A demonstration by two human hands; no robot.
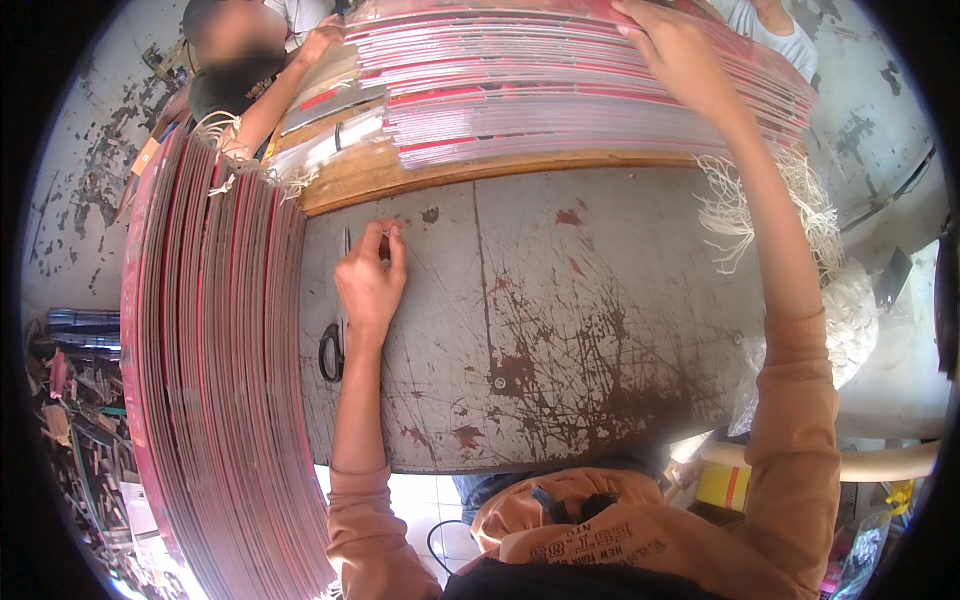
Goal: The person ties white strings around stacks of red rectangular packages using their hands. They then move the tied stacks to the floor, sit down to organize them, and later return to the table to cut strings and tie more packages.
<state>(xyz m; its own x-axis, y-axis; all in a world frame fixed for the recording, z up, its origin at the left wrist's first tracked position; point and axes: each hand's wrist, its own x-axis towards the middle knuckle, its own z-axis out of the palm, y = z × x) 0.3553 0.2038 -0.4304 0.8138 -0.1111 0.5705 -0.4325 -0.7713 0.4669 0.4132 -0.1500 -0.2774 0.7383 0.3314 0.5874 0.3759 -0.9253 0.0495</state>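
Observation:
My right hand [680, 62] reaches over the far stack of thin, flat, red-edged pieces [560, 85], fingers stretched out, thumb apart, touching its top. Whether these pieces are boards or folded bags I cannot tell. Close to the left side of the grey worktop [430, 300] is my left hand [368, 282], its fingers curled into a pinch; anything between the fingertips is hidden. Beside that hand and wrist lie scissors [330, 352] with a black handle, partly covered by my arm. A bunch of white cords [770, 210] hangs at the right of the far stack.
At my left stands a tall row of similar red-edged pieces [215, 350], with white cords at its far end. Another person's hand [318, 42] is by the far stack's left end, and a second person [775, 30] is at far right. A plastic bag of white cord [850, 320] hangs beside the worktop.

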